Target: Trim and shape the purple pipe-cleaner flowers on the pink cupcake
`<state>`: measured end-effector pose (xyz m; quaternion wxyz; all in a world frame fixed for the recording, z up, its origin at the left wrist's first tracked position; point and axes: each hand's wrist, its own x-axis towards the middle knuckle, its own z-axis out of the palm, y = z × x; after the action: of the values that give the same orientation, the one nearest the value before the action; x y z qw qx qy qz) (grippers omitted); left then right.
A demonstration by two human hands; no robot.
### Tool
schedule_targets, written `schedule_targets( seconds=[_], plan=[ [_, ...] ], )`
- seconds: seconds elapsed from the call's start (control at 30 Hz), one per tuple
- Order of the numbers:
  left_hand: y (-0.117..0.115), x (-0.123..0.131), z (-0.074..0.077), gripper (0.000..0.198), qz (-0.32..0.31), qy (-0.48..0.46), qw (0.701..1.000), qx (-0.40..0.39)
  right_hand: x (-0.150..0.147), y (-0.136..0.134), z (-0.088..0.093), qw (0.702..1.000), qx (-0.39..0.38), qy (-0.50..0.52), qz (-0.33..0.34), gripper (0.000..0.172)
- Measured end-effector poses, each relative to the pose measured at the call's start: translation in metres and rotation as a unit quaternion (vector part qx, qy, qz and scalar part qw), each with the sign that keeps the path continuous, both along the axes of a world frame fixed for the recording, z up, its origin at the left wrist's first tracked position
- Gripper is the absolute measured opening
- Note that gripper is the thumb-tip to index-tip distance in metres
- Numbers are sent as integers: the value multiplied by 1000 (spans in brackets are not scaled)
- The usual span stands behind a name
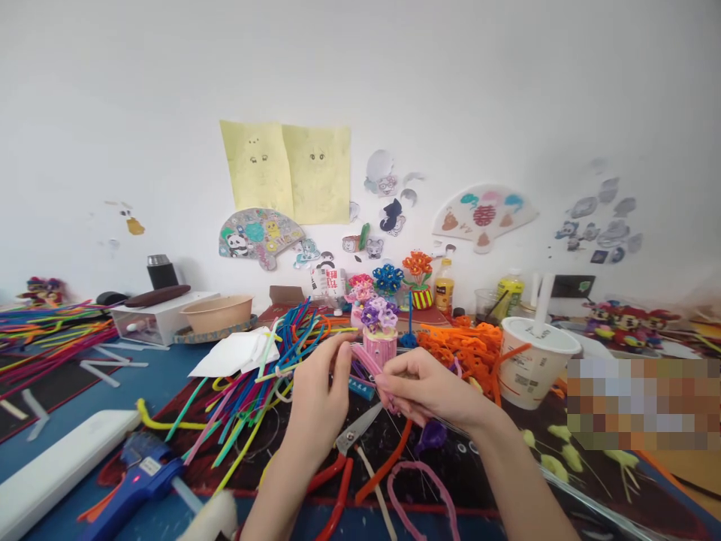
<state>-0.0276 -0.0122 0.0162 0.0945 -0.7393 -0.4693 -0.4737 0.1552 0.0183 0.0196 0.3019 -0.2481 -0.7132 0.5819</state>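
Observation:
Pink pipe cleaners (367, 360) lie side by side between my hands. My right hand (425, 387) pinches them with closed thumb and fingers. My left hand (324, 391) is closed at their other end, its fingertips partly hidden. Just beyond stands a small pink pot (379, 348) with purple and white flowers (380, 312). Below my hands lie red-handled scissors (350, 437), blades pointing up and right. A loop of pink pipe cleaner (423, 469) hangs below my right hand, and an orange pipe cleaner (388, 467) lies beside the scissors.
A blue glue gun (140, 477) lies at front left, beside a long white box (67, 458). Many coloured pipe cleaners (248, 413) spread left of my hands. At right stand an orange pipe-cleaner pile (459, 349) and a paper cup (532, 368). Potted flowers (417, 274) line the wall.

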Motion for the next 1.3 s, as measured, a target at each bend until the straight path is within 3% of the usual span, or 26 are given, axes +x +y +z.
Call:
schedule_targets(
  seconds=[0.13, 0.37, 0.9, 1.3],
  plan=[
    [-3, 4, 2, 40, -33, -63, 993, -97, -3, -3, 1, 999, 20, -39, 9, 39],
    [-3, 4, 0, 36, -80, -111, 976, -169, -2, -1, -2, 997, 57, -42, 4, 37],
    [-1, 4, -3, 33, -127, -156, 964, -175, 2, 1, -2, 999, 45, -12, 19, 39],
    [-4, 4, -3, 32, -108, -140, 970, -166, 5, 3, -5, 998, 46, -40, 17, 40]
  ],
)
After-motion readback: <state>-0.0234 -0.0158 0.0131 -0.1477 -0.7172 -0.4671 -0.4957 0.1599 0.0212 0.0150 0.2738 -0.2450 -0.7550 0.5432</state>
